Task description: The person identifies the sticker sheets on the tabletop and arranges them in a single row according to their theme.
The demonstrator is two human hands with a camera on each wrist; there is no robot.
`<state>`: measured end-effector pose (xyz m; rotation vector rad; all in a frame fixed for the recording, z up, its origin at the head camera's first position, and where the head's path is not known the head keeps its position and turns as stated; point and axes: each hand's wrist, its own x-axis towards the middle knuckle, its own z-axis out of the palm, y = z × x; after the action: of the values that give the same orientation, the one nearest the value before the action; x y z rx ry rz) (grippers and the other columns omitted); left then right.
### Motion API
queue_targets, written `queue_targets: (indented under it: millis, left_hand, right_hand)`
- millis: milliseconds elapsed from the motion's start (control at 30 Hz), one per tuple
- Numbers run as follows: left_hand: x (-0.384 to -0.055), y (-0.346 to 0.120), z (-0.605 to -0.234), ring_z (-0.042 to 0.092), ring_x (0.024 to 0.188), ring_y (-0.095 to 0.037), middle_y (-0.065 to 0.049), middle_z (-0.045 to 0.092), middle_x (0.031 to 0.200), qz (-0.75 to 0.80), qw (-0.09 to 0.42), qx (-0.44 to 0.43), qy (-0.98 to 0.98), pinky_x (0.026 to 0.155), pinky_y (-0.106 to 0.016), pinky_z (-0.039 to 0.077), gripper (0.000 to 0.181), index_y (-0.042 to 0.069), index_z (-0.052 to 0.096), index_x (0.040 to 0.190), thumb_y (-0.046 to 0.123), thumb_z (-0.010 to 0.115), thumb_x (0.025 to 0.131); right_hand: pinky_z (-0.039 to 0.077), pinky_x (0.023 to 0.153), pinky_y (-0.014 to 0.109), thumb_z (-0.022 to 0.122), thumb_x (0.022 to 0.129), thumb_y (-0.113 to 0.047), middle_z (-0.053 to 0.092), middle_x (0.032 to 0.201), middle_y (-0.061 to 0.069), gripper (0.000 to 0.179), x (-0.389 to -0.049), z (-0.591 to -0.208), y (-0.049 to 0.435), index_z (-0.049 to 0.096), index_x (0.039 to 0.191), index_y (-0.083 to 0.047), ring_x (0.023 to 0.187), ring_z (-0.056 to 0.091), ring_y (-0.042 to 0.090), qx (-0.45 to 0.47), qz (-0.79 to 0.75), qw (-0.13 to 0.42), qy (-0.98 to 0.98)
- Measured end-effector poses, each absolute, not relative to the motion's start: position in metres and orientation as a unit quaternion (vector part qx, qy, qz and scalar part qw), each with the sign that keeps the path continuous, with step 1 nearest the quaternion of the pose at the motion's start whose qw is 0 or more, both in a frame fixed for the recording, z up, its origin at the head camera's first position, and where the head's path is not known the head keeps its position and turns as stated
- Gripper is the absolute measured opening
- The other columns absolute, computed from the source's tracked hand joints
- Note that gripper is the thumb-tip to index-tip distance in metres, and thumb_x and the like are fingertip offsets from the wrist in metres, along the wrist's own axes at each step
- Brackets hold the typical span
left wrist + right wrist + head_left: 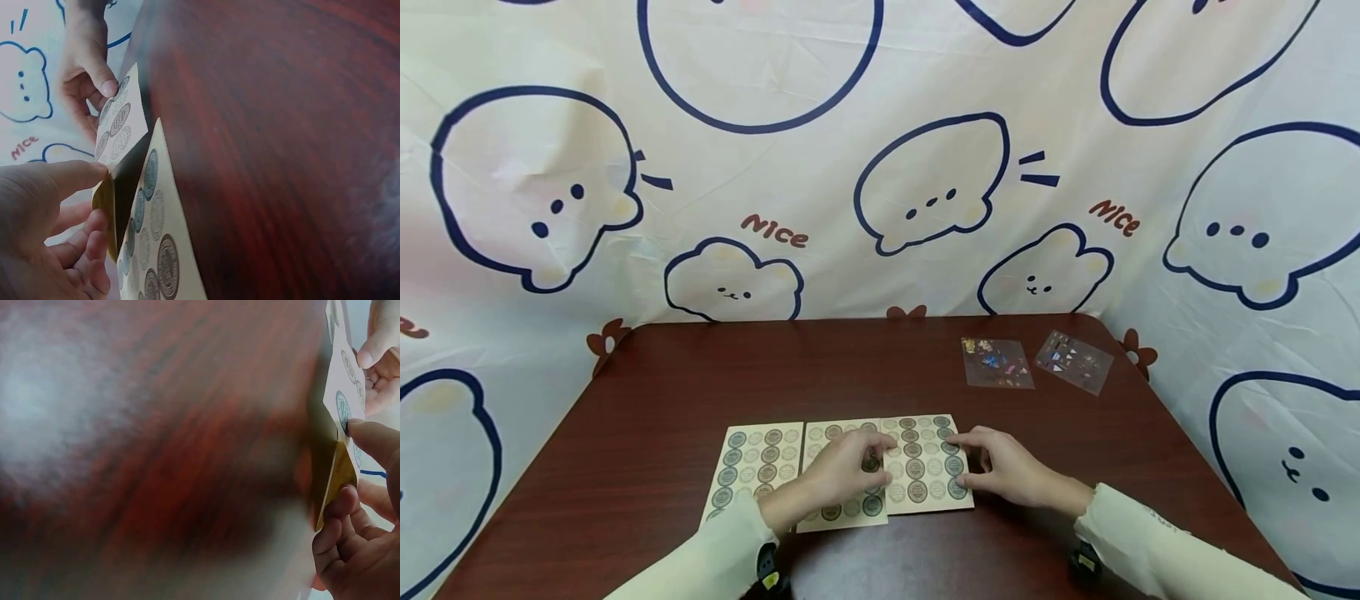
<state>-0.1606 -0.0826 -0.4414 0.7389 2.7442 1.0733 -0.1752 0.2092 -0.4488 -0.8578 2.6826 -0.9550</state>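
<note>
Three cream sticker sheets printed with round stamp-like seals lie in a row in the head view: a left sheet [749, 458], a middle sheet [850, 517] and a right sheet [927, 467]. My left hand [842, 467] pinches the right sheet's left edge between thumb and fingers, its forearm crossing over the middle sheet. At the opposite edge, my right hand [1011, 468] grips the same sheet, thumb on the printed face. Both wrist views show this sheet [122, 125] raised at an angle, its golden-brown back [340, 472] visible. The middle sheet [165, 250] lies below it.
Two clear plastic sheets with small colourful stickers, one squarer [996, 363] and one tilted [1074, 362], lie at the back right of the dark red-brown table [700, 367]. A white cloth with blue cartoon outlines [820, 183] hangs behind and on both sides.
</note>
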Motion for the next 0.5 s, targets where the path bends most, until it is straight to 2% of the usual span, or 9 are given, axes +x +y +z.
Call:
queue_targets:
  millis: [200, 500]
  left_hand:
    - [-0.1583, -0.0802, -0.4448, 0.053, 0.074, -0.007, 0.005, 0.063, 0.088, 0.343, 0.057, 0.230, 0.909, 0.070, -0.023, 0.042, 0.043, 0.010, 0.071, 0.122, 0.017, 0.083, 0.081]
    - [-0.1574, -0.0774, -0.4454, 0.050, 0.077, -0.007, 0.005, 0.063, 0.089, 0.315, 0.048, 0.229, 0.920, 0.071, -0.024, 0.041, 0.049, 0.009, 0.070, 0.126, 0.020, 0.084, 0.080]
  right_hand:
    - [0.042, 0.058, 0.020, 0.080, 0.087, -0.021, 0.055, 0.094, -0.005, 0.052, -0.1725, -0.4525, 0.2101, 0.064, 0.135, -0.009, 0.064, 0.046, 0.002, -0.296, -0.317, 0.081, 0.897]
    - [0.042, 0.059, 0.020, 0.080, 0.087, -0.020, 0.056, 0.093, -0.001, 0.053, -0.1732, -0.4560, 0.2111, 0.064, 0.135, -0.006, 0.065, 0.047, 0.004, -0.299, -0.318, 0.087, 0.896]
